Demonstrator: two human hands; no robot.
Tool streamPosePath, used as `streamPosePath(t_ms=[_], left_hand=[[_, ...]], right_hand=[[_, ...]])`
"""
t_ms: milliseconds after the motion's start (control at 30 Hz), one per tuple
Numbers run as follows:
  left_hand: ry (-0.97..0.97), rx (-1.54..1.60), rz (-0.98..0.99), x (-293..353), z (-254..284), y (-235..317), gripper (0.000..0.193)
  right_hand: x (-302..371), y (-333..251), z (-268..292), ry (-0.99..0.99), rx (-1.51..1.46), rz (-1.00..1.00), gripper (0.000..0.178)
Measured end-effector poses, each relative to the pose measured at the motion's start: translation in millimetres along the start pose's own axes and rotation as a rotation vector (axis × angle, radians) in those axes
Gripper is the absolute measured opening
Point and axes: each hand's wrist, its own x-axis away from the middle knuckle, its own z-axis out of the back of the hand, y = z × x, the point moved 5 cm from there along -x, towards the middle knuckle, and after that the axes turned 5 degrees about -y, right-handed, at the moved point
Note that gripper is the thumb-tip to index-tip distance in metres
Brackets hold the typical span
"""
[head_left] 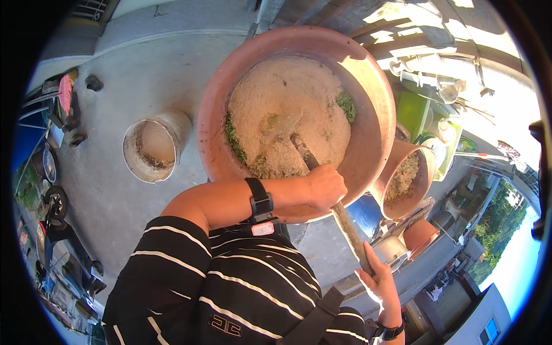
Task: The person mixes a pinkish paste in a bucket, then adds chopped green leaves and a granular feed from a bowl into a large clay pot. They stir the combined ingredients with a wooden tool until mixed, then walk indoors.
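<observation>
A wide reddish-brown basin [215, 123] stands in front of me. Tan, bran-like meal [287, 86] covers most of its inside, with chopped green leaves [346, 106] showing at the edges and a wetter patch near the middle. A wooden stick [348, 229] slants into this mix, its lower end buried and out of sight. Reaching across my body, my left hand [326, 187] is wrapped round the stick just above the basin's near rim. My right hand [378, 279] grips the stick's upper end, lower right, thumb on one side and fingers on the other.
Left of the basin, a pale bucket [183, 127] with a tan residue inside stands on the concrete floor [132, 213]. A smaller reddish tub [426, 195] holding chopped greenish matter sits close by on the right. Near it are a blue object [365, 211] and a green container [411, 112].
</observation>
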Motion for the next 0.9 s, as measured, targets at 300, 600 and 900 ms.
streamPosePath(t_ms=[300, 600, 900], left_hand=[[0.242, 0.013, 0.08, -4.2, -24.8, -46.2, 0.018], [0.158, 0.113, -0.089, -76.7, -25.2, 5.9, 0.011], [-0.091, -0.095, 0.128, 4.4, 2.0, -65.9, 0.014]], right_hand=[[-47.4, 15.3, 12.9, 0.051, 0.453, 0.098, 0.07], [7.9, -3.3, 34.2, 0.137, 0.474, -0.053, 0.07], [-66.2, -8.8, -5.2, 0.082, 0.131, 0.183, 0.07]])
